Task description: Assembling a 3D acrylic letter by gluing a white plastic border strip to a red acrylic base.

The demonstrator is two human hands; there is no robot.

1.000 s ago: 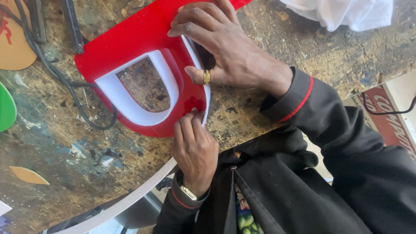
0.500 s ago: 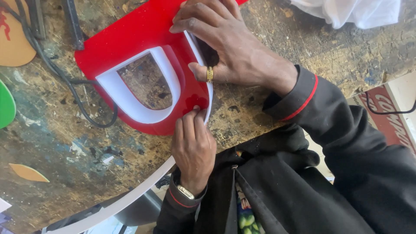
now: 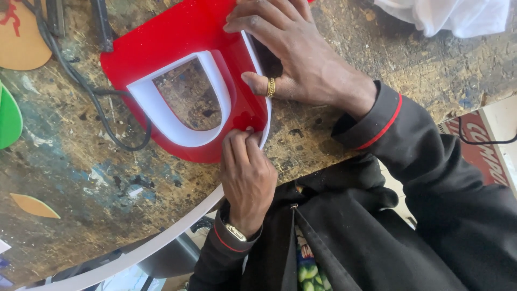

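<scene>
Red plastic, a flat letter-shaped panel (image 3: 177, 37), lay on the workbench (image 3: 81, 178) in the upper middle of the frame, its rounded end toward the person. A white rim (image 3: 177, 132) lined its U-shaped cutout, through which the bench showed. A long white strip (image 3: 161, 237) ran along the panel's right edge, curved round its lower right corner and swept down toward the lower left of the frame.

The right hand (image 3: 299, 59) lay spread wide and flat on the panel's upper right part, fingers apart, a gold ring (image 3: 271, 87) on one of them; it covered part of the strip and gripped nothing. The left hand (image 3: 247, 178) came up from the bottom middle, its fingers drawn close together, their tips pressed on the strip at the panel's lower right corner. Whether it pinched the strip or only pushed on it could not be told. A watch (image 3: 235, 232) sat on that wrist, and both sleeves were black with a red line at the cuff.

A black cable (image 3: 102, 116) looped across the bench just left of the panel and touched its left edge. A tan disc (image 3: 24, 40) lay at the upper left, a green piece (image 3: 9, 118) at the left edge, and a small tan scrap (image 3: 33, 206) at the lower left. White cloth (image 3: 447, 16) lay at the upper right.
</scene>
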